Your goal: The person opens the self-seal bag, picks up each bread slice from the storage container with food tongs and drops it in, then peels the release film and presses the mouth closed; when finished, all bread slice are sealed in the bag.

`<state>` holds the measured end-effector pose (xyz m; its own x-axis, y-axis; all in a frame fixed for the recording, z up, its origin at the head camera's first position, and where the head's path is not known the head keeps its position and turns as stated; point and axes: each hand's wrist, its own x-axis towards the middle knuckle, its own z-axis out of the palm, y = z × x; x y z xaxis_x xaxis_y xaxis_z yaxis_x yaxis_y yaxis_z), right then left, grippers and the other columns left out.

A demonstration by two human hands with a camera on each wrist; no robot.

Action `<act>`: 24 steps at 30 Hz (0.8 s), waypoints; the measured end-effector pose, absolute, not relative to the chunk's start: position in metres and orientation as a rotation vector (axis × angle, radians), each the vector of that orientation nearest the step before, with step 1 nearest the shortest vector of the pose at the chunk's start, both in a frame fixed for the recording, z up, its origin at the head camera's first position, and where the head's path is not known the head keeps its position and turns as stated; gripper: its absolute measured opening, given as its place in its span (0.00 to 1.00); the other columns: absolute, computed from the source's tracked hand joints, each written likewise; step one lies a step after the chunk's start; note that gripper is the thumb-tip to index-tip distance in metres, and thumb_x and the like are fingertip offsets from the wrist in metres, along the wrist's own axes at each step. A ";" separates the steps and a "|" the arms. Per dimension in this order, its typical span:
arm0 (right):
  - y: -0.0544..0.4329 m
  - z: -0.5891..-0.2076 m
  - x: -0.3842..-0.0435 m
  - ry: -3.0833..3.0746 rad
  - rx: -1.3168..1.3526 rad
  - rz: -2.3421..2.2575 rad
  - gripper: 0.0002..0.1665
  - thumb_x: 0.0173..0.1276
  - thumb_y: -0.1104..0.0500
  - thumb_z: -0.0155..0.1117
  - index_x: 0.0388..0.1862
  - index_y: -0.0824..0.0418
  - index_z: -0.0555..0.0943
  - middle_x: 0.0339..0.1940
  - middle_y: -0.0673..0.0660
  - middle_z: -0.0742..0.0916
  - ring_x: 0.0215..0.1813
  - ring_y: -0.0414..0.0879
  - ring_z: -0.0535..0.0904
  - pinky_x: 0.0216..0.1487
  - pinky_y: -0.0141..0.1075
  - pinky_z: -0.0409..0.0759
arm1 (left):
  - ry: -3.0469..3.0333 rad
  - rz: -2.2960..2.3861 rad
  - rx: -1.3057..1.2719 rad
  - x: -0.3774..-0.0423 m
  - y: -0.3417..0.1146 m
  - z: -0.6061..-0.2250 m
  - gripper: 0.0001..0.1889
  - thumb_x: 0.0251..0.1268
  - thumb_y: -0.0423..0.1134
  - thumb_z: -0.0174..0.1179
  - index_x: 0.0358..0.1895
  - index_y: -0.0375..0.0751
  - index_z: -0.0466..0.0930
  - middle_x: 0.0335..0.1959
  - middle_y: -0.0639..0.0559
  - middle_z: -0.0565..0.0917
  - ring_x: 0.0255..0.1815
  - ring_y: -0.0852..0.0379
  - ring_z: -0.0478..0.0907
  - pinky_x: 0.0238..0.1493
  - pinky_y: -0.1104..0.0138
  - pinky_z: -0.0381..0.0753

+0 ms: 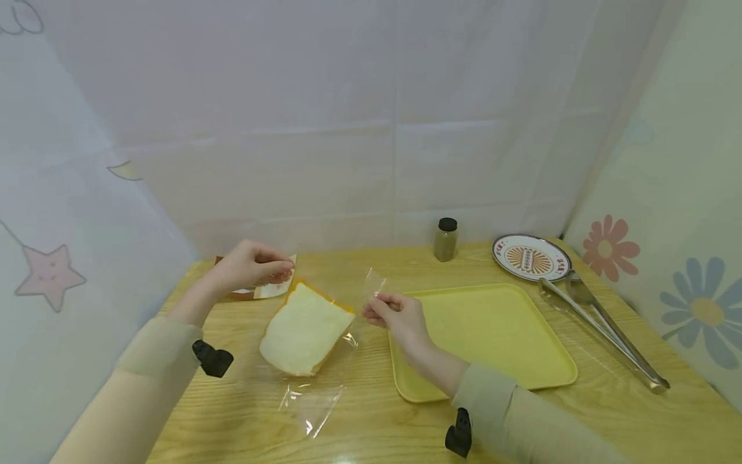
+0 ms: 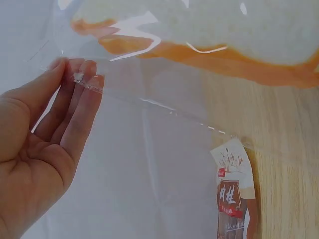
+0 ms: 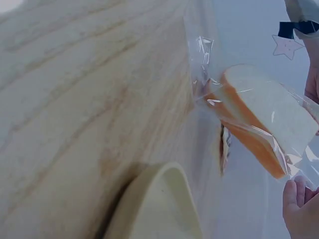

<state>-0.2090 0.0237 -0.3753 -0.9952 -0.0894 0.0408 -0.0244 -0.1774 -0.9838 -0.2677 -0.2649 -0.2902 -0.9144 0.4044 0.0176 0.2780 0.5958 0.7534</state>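
Slices of white bread (image 1: 306, 330) with an orange-brown crust lie inside a clear plastic bag (image 1: 313, 407), held up over the table. At the bag's upper left edge, my left hand (image 1: 253, 265) pinches the plastic between thumb and fingers, as the left wrist view shows. My right hand (image 1: 401, 321) pinches the bag's right side, near the left rim of a yellow tray (image 1: 481, 335). In the right wrist view, two slices of bread (image 3: 271, 114) show through the plastic, and part of the right hand (image 3: 303, 206) is at the edge.
Behind my left hand lies a brown and white packet (image 1: 266, 288). At the back stands a jar with a black lid (image 1: 445, 240). A patterned plate (image 1: 531, 258) and metal tongs (image 1: 608, 332) are on the right. Curtained walls surround the wooden table (image 1: 214, 406).
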 end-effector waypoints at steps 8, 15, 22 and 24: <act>0.029 -0.348 -0.224 2.158 -0.258 -2.423 0.12 0.65 0.64 0.63 0.42 0.73 0.82 0.37 0.64 0.88 0.37 0.45 0.85 0.46 0.37 0.85 | 2.739 1.434 0.437 -0.231 -0.267 -0.280 0.19 0.64 0.52 0.58 0.49 0.42 0.83 0.37 0.58 0.87 0.36 0.63 0.84 0.33 0.64 0.85; 0.031 -0.315 -0.235 2.328 -0.451 -2.441 0.11 0.65 0.63 0.63 0.41 0.71 0.82 0.37 0.61 0.88 0.36 0.40 0.83 0.48 0.33 0.84 | 2.878 1.702 0.487 -0.219 -0.265 -0.275 0.15 0.65 0.45 0.59 0.46 0.38 0.84 0.30 0.67 0.86 0.29 0.65 0.81 0.34 0.71 0.84; 0.032 -0.283 -0.242 2.378 -0.627 -2.521 0.11 0.65 0.61 0.63 0.39 0.70 0.83 0.36 0.62 0.88 0.37 0.41 0.83 0.48 0.32 0.83 | 2.869 1.999 0.561 -0.212 -0.255 -0.258 0.15 0.63 0.39 0.61 0.45 0.29 0.83 0.32 0.67 0.87 0.34 0.67 0.84 0.38 0.76 0.83; 0.031 -0.276 -0.241 2.399 -0.635 -2.548 0.11 0.64 0.61 0.64 0.39 0.70 0.83 0.35 0.62 0.88 0.37 0.43 0.83 0.47 0.31 0.83 | 2.896 2.013 0.573 -0.209 -0.251 -0.254 0.14 0.63 0.39 0.61 0.44 0.29 0.83 0.31 0.67 0.87 0.34 0.68 0.84 0.38 0.76 0.83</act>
